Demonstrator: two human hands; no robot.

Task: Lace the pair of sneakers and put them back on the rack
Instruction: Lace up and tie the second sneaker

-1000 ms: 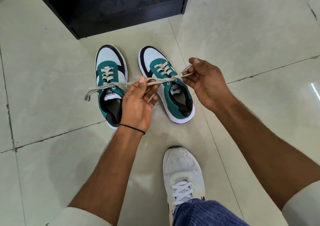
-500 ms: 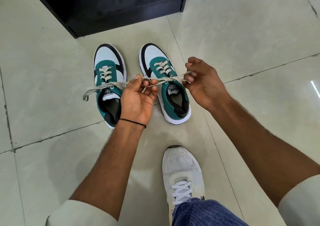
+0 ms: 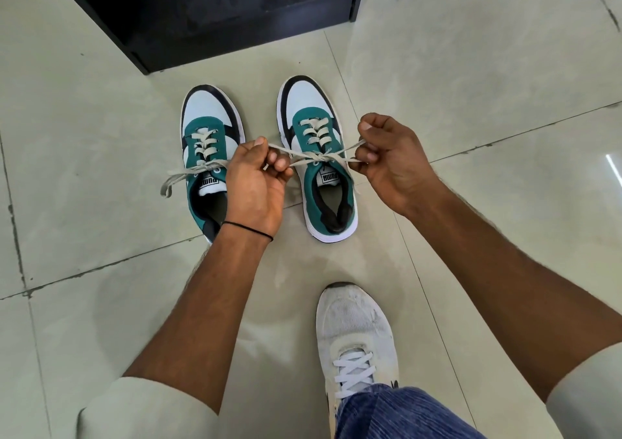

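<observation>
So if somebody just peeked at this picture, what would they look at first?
Probably the two hands in the middle: the left hand and right hand each pinch an end of the lace and pull a knot across the right green sneaker. Next, the left green sneaker beside it on the pale tiled floor, its lace ends loose. The black rack stands just beyond the toes.

Pale glossy floor tiles with dark grout lines spread out from the black cabinet, light glinting off to its right.
</observation>
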